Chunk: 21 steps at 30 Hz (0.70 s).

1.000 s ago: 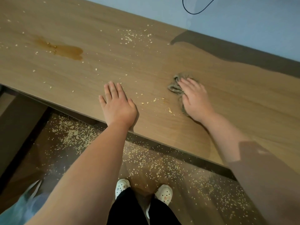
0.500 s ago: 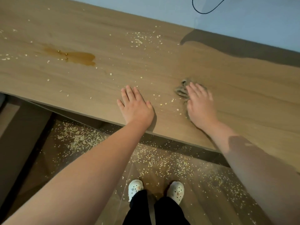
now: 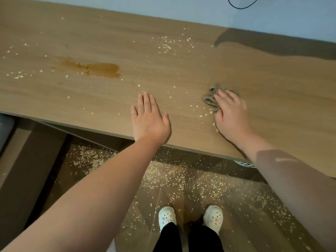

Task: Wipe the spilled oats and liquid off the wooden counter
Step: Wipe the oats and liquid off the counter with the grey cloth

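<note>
A brown puddle of liquid (image 3: 94,69) lies on the wooden counter (image 3: 181,73) to the left, with a few oat flakes in it. Loose oats (image 3: 169,44) are scattered near the back wall, and more flakes (image 3: 201,116) lie between my hands. My right hand (image 3: 231,115) presses flat, fingers straight, on a crumpled grey-brown cloth (image 3: 209,100) that sticks out to the left of my fingers. My left hand (image 3: 150,119) rests flat on the counter near its front edge, fingers together and holding nothing.
The counter's front edge (image 3: 91,125) runs diagonally below my hands. Many oats (image 3: 174,180) cover the glossy floor beneath, around my white clogs (image 3: 166,216). A black cable (image 3: 241,6) hangs on the blue wall at the back right. A dark shadow crosses the counter's far right.
The view has shifted, so the puddle and oats sit further right in the frame. My right hand and the cloth have slid slightly left toward the flakes. My left hand stays flat.
</note>
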Available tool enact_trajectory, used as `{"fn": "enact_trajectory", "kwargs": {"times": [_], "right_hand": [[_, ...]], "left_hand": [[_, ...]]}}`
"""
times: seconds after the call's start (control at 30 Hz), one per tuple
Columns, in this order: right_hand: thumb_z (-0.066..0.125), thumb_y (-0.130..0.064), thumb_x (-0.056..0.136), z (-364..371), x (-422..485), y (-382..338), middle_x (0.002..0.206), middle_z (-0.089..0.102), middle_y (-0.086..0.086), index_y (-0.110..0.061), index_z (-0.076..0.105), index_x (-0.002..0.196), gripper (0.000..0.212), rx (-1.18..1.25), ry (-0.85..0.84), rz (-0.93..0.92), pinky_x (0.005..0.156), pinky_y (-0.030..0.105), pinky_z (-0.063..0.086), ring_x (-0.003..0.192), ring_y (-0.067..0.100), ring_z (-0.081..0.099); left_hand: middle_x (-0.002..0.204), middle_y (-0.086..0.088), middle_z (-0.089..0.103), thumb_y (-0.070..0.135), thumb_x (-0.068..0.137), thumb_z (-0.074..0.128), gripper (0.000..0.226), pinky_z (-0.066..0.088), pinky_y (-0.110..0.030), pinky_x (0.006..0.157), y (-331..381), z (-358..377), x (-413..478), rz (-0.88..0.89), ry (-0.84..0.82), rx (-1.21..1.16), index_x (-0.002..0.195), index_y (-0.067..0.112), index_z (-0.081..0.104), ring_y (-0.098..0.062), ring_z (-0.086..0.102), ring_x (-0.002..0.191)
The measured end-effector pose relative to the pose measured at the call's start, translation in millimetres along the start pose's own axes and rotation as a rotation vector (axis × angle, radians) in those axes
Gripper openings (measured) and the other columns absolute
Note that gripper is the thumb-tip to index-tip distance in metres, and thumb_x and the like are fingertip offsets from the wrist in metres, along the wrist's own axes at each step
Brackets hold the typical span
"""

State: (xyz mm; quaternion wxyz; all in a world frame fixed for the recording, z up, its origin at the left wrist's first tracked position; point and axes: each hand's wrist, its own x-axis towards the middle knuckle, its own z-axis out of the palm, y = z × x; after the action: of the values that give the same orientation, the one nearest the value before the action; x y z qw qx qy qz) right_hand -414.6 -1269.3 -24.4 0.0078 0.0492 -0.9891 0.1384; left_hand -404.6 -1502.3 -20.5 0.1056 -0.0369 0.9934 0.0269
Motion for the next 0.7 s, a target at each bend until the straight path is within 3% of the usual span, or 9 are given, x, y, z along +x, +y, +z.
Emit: {"fn": "enact_trajectory", "kwargs": {"times": [0.23, 0.43, 0.5, 0.63, 0.7], "right_hand": [[0.051, -0.006, 0.093, -3.3, -25.8, -20.6, 0.149, 0.044, 0.005, -0.01, 0.049, 0.14, 0.047, 0.108, -0.089, -0.198, 0.117, 0.047, 0.015, 0.14, 0.027, 0.032], [0.039, -0.02, 0.088, 0.3, -75.8, -50.3, 0.139, 0.055, 0.006, -0.01, 0.056, 0.133, 0.049, 0.102, -0.183, -0.316, 0.108, 0.052, 0.031, 0.127, 0.033, 0.047], [0.036, -0.022, 0.09, -0.2, -90.8, -53.3, 0.138, 0.056, 0.006, -0.009, 0.057, 0.132, 0.049, 0.132, -0.144, -0.335, 0.105, 0.053, 0.035, 0.124, 0.033, 0.05], [0.037, -0.013, 0.09, -23.5, -83.1, -31.7, 0.142, 0.046, -0.002, -0.012, 0.049, 0.139, 0.05, 0.38, 0.029, -0.001, 0.112, 0.052, 0.033, 0.132, 0.027, 0.041], [0.04, -0.01, 0.094, -33.0, -70.2, -6.3, 0.145, 0.043, -0.002, -0.014, 0.046, 0.142, 0.049, 0.369, 0.077, 0.159, 0.113, 0.051, 0.033, 0.132, 0.024, 0.04]], "left_hand": [[0.165, -0.011, -0.01, 0.044, 0.103, 0.019, 0.07, -0.001, -0.046, 0.123, 0.3, 0.6, 0.0, 0.001, 0.019, -0.017, 0.157, 0.005, -0.003, -0.025, -0.012, 0.152], [0.165, -0.011, -0.008, 0.043, 0.103, 0.019, 0.069, -0.001, -0.045, 0.123, -0.4, -1.2, -1.7, 0.013, 0.025, -0.028, 0.157, 0.005, -0.001, -0.025, -0.01, 0.152], [0.165, -0.011, -0.008, 0.042, 0.103, 0.019, 0.069, -0.001, -0.045, 0.123, -0.2, -1.8, -2.5, 0.011, 0.026, -0.024, 0.157, 0.005, -0.001, -0.025, -0.01, 0.152], [0.165, -0.011, -0.008, 0.042, 0.103, 0.019, 0.068, -0.001, -0.045, 0.124, -0.3, -1.4, -1.7, 0.008, 0.035, -0.024, 0.157, 0.005, -0.001, -0.025, -0.01, 0.152], [0.165, -0.011, -0.008, 0.042, 0.103, 0.019, 0.068, -0.001, -0.045, 0.124, -0.2, -0.3, -2.0, 0.005, 0.037, -0.025, 0.157, 0.005, -0.001, -0.025, -0.01, 0.152]]}}
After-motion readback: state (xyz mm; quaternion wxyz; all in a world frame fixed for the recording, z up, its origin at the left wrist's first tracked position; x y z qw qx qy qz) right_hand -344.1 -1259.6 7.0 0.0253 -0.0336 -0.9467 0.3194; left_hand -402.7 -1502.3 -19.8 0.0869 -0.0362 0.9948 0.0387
